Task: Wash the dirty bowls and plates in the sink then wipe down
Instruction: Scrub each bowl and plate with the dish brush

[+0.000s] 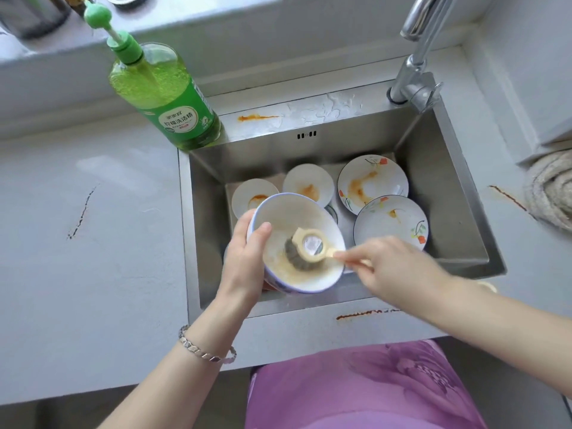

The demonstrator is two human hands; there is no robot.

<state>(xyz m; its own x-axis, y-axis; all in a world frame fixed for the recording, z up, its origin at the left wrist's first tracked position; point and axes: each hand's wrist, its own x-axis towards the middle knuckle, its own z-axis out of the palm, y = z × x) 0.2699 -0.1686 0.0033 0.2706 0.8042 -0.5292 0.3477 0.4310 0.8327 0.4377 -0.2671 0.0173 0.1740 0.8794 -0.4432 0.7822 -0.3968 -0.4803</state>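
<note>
Fingers of the left hand (pixel 247 258) grip the tilted bowl (pixel 298 243) by its rim, thumb inside, above the sink (pixel 448 193); the right hand (pixel 393 264) pinches the scrub brush (pixel 306 250) handle, bristles against the bowl's smeared inside.

The sink (pixel 433 181) fills the centre of the frame, with counter (pixel 93 243) to its left and right. A soap bottle (pixel 167 97) stands at the sink's upper-left corner; the tap (pixel 414 78) rises at its upper-right corner. In the sink lie four dishes — two small plates (pixel 306 184) side by side at centre, two larger plates (pixel 371 181) to their right, one overlapping the other. A bowl (pixel 297 243) sits over the sink's lower left, between the left hand (pixel 244 258) and right hand (pixel 390 267), with a brush (pixel 305 250) inside it. A cloth (pixel 551 193) lies at the right edge.
</note>
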